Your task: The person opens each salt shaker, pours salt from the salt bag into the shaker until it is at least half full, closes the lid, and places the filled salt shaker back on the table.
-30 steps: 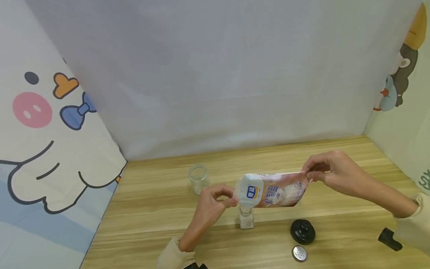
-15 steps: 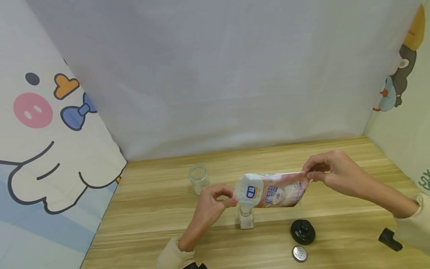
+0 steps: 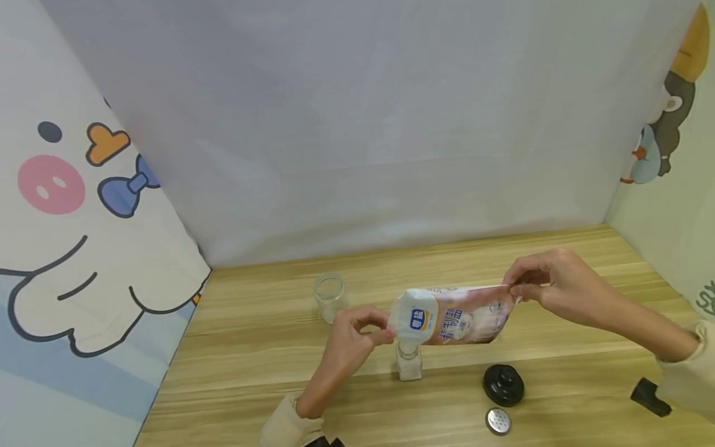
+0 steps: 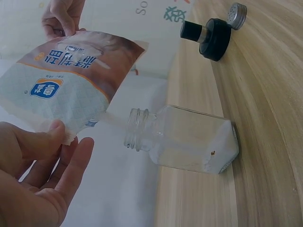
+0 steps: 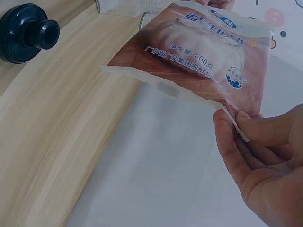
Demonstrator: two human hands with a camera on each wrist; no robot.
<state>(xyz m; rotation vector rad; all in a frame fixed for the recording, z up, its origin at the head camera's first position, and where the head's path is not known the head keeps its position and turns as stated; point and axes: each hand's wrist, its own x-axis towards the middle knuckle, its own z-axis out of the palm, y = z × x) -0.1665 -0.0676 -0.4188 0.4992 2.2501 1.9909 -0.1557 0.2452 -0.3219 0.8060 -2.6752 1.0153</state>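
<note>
A printed salt bag (image 3: pixel 452 316) lies tilted in the air between both hands. My left hand (image 3: pixel 354 341) pinches its left, pale end; my right hand (image 3: pixel 550 285) pinches the upper corner at the other end. Just under the bag's left end stands a small square glass jar (image 3: pixel 410 366), upright on the table. In the left wrist view, a thin stream of white salt runs from the bag's lower corner into the jar's threaded mouth. White salt (image 4: pixel 223 149) covers the jar's bottom. The right wrist view shows the bag's brown end (image 5: pixel 189 56) and the pinched corner.
Behind my left hand stands a clear glass jar (image 3: pixel 331 297) with no lid. A black knobbed lid (image 3: pixel 504 385) and a small perforated metal cap (image 3: pixel 498 421) lie right of the small jar. A pale cloth wall (image 3: pixel 391 155) borders the wooden table (image 3: pixel 251 347) at the back.
</note>
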